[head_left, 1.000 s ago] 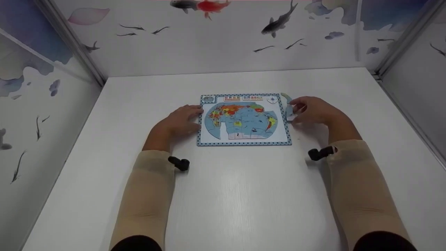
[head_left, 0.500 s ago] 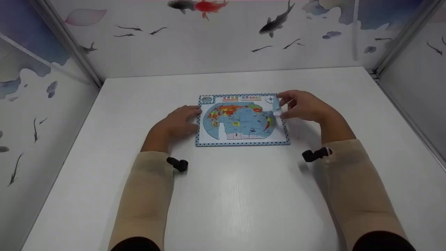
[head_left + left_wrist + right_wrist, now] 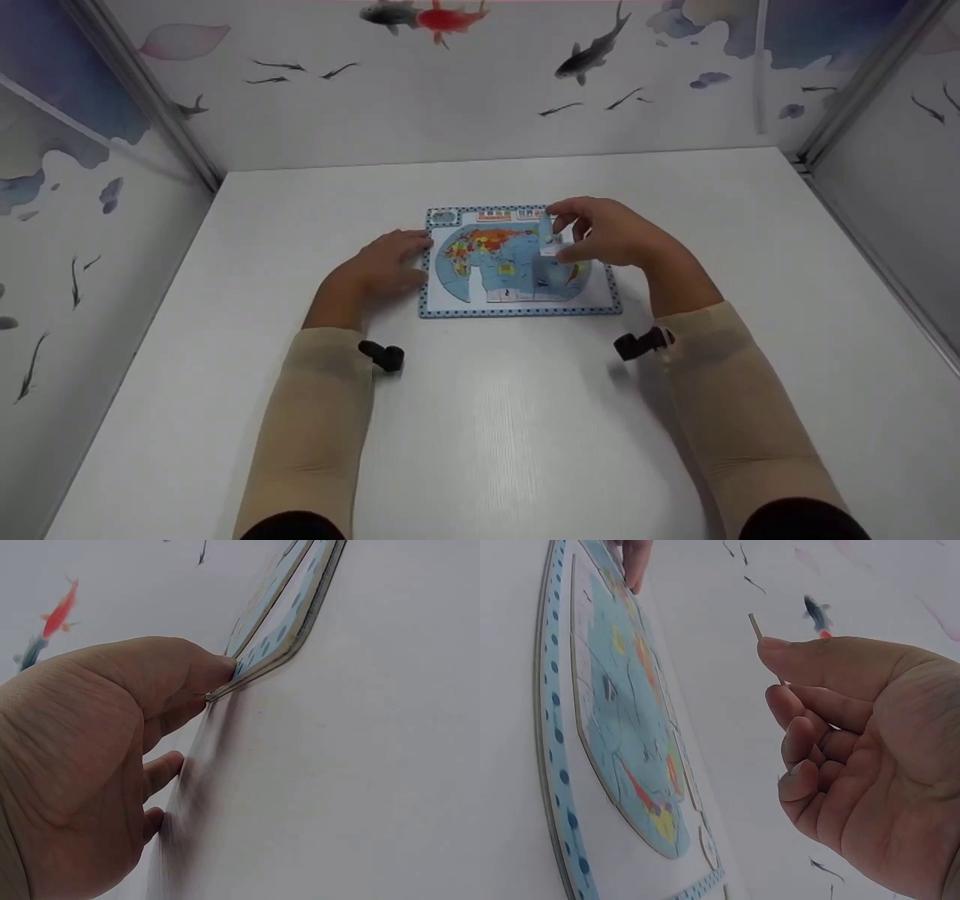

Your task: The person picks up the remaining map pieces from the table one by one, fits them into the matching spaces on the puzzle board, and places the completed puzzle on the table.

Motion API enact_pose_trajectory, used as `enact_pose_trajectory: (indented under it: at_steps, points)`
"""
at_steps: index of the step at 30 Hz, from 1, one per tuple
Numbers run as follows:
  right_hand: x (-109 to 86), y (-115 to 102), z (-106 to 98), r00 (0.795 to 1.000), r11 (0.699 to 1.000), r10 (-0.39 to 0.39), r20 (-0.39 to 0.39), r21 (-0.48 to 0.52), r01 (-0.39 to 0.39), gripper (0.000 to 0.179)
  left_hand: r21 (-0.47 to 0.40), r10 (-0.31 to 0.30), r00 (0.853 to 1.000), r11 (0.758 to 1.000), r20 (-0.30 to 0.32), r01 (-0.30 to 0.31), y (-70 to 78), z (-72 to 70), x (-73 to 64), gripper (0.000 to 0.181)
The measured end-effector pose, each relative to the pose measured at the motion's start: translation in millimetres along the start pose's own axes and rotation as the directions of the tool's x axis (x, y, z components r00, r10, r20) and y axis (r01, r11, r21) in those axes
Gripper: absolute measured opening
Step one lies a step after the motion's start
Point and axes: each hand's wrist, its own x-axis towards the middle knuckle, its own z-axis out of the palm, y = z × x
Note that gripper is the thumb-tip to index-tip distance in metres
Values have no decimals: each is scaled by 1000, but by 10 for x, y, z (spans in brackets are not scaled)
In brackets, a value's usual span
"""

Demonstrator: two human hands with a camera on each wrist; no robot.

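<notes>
One piece (image 3: pixel 550 241) mid-frame, pinched by the right hand (image 3: pixel 613 234) above the board (image 3: pixel 519 311); the left hand (image 3: pixel 381 259), fingers apart, touches the board's left edge.

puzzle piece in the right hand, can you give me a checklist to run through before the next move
1. Grip: the right hand pinches the puzzle piece: ok.
2. Piece above the board: the right wrist view shows it raised: ok.
3. Board contact: the left hand touches its left edge: ok.
4. White end: it faces the person, matching the map's white strip along the near side: ok.
5. Piece over the visible gap: it is held right of it and farther away: not ok.
6. Fit: whether its outline matches that gap: cannot tell.
</notes>
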Motion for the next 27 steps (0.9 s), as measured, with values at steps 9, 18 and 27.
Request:
enact_pose_trajectory:
  at_steps: [9, 18, 27]
  points:
    - [142, -303, 308, 999, 999, -45, 32, 27, 44, 75, -14, 12, 1000, 1000, 6, -12, -12, -14, -1, 72]
    - [234, -555, 544, 989, 991, -129, 65, 30, 128, 78, 6, 69, 998, 998, 4, -69, -33, -26, 8, 74]
    - [273, -509, 680, 993, 994, -102, 65, 48, 99, 72, -8, 48, 999, 999, 20, -48, -22, -32, -3, 72]
